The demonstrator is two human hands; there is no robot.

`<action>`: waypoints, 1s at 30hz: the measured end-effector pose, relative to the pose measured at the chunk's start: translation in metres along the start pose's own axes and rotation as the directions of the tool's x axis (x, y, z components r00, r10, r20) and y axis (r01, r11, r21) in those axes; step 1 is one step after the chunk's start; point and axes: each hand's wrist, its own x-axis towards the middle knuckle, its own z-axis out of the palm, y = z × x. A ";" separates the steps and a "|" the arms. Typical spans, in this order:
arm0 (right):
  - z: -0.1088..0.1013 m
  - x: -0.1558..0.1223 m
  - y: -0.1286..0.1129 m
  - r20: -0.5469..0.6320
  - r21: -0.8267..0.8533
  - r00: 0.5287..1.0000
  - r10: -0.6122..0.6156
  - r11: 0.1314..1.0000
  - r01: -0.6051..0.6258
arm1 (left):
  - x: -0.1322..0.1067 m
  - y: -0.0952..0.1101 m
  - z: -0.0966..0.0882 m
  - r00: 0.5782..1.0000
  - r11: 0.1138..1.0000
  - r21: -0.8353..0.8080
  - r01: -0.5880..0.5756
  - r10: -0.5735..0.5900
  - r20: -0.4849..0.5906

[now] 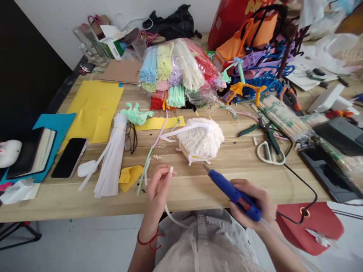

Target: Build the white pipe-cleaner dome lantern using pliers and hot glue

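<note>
My right hand (252,202) is wrapped round a blue hot glue gun (234,192), its nozzle pointing up and left. A clear glue stick (272,228) trails from the back of the gun. My left hand (160,185) is closed, pinching the tip of a white pipe cleaner (174,219) that hangs down towards my lap. Just beyond the nozzle, a small white fuzzy house-like piece (201,138) with a ribbed roof stands on the table. A loose white strip (185,130) lies against its roof.
Bundled white pipe cleaners (112,162), a phone (70,158) and glasses (131,138) lie left. Bagged coloured pipe cleaners (176,71) sit behind. Pliers (265,132) and white-handled scissors (271,154) are right. The gun's black cord (307,185) loops over the table edge.
</note>
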 end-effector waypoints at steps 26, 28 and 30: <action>-0.033 0.051 -0.030 0.225 -0.015 0.941 0.251 0.967 -0.254 | -0.003 0.015 0.036 0.976 0.990 -0.127 0.065 -0.036 0.213; -0.012 0.052 -0.033 0.364 0.103 0.907 0.211 0.959 -0.265 | -0.001 0.016 0.041 0.982 0.989 -0.143 0.029 -0.001 0.189; 0.007 0.054 -0.029 0.340 0.181 0.917 0.209 0.942 -0.282 | 0.000 0.017 0.046 0.990 0.987 -0.157 -0.032 0.053 0.133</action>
